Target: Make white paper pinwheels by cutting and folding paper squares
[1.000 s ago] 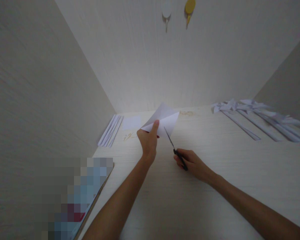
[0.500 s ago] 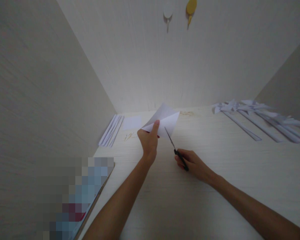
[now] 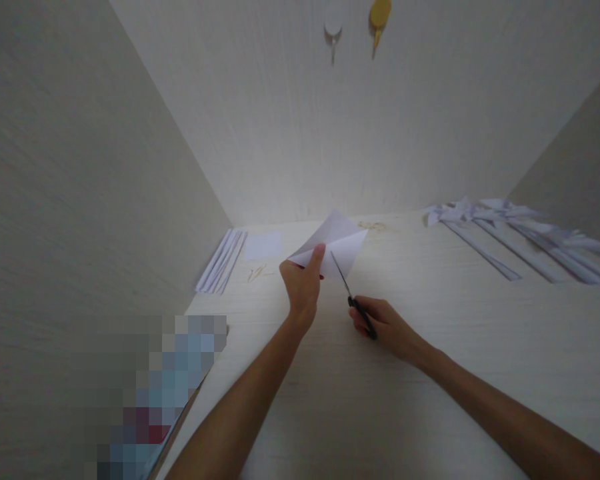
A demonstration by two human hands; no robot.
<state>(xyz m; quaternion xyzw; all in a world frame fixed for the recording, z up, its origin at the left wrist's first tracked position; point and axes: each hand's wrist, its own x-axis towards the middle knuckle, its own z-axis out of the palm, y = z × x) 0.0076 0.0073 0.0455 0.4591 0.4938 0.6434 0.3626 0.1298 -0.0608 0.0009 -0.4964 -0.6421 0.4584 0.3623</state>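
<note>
My left hand [image 3: 304, 280] pinches a creased sheet of white paper [image 3: 347, 243], thumb on top and the other fingers underneath. The sheet is held above the white table, one corner pointing away from me. In my right hand [image 3: 377, 320] is a pair of scissors [image 3: 363, 319] with black handles. Their thin blades point up and away, with the tip over the lower part of the paper. Whether the blades are cutting into the sheet I cannot tell.
Several rolled paper sticks [image 3: 223, 261] lie at the left beside a flat white square sheet [image 3: 263, 246]. Thin tan pieces [image 3: 257, 273] are near them. Several paper pinwheels [image 3: 500, 230] on sticks lie at the right. A white hook [image 3: 333, 27] and a yellow hook [image 3: 379, 17] are on the back wall.
My left hand has shifted the paper slightly to the right and toward me, closer around the scissor blades. My right hand has hardly moved.
</note>
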